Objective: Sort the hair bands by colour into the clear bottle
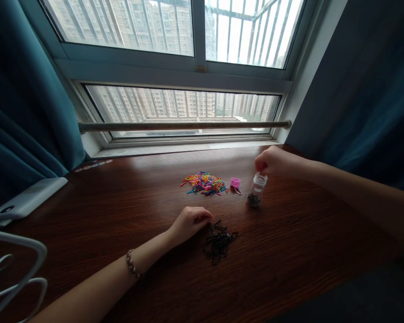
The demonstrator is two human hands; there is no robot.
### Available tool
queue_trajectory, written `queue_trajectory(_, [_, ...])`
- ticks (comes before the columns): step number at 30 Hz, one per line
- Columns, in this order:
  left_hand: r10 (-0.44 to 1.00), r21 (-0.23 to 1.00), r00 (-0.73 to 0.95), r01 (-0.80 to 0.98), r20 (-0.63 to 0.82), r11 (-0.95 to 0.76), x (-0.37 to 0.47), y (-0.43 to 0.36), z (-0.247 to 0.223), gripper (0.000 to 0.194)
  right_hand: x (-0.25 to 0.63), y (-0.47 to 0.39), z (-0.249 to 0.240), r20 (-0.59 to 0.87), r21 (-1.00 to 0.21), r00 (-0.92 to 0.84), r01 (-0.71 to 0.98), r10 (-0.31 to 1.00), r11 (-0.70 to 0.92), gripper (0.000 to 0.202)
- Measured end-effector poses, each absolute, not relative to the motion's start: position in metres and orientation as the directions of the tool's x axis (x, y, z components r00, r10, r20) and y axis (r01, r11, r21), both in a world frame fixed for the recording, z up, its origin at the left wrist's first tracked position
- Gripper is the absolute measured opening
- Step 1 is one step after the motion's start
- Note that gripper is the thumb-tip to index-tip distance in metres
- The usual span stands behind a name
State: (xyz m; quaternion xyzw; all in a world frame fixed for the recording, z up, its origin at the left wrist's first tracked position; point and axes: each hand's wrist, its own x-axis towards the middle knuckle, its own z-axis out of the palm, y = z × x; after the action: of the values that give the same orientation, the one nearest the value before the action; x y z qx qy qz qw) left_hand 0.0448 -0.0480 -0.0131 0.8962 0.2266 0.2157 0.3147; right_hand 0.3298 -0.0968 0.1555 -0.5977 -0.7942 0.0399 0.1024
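My right hand (271, 161) is closed in a pinch just above the mouth of a small clear jar (258, 187); whatever its fingertips hold is hidden. The jar stands upright, with dark pieces (253, 199) at its bottom. Beside a pile of thin black bent pieces (219, 242), my left hand (192, 220) rests low on the table, thumb and fingers pinched together at the pile's upper left edge. I cannot make out what is between them. A pink lid (235, 182) with a loop lies left of the jar. Farther left is a heap of small multicoloured pieces (205, 183).
The brown wooden table (309, 233) reaches back to a barred window. A white device (27, 199) and a white curved tube or cable (27, 240) sit at the left. Blue curtains (23, 98) hang on both sides, and a rail (188, 126) crosses the window.
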Motion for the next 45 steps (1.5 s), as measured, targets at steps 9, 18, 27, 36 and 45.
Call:
queue_trajectory(9, [0.592,0.779,0.801,0.313,0.091,-0.543,0.044,-0.048,-0.009,0.025,0.273,-0.146,0.106,0.167,-0.580,-0.275,0.749,0.947,0.320,0.009])
queue_trajectory(18, [0.520,0.694,0.851,0.418,-0.072,-0.587,0.032,-0.066,0.017,0.049,0.231,-0.154,0.011,0.056,-0.562,-0.303,0.778,0.951,0.281,0.029])
queue_trajectory(27, [0.476,0.589,0.877,0.418,-0.062,-0.692,0.040,-0.082,0.017,0.018,0.225,-0.157,-0.004,0.148,-0.511,-0.374,0.764,0.916,0.394,0.010])
queue_trajectory(36, [0.447,0.514,0.894,0.403,-0.042,-0.757,0.043,-0.090,0.015,0.010,0.227,-0.155,-0.004,0.205,-0.576,-0.307,0.730,0.929,0.368,0.003])
queue_trajectory(45, [0.614,0.757,0.783,0.460,-0.100,-0.464,0.038,-0.075,0.020,0.015,0.237,-0.158,0.008,0.203,-0.785,-0.201,0.552,0.958,0.282,0.003])
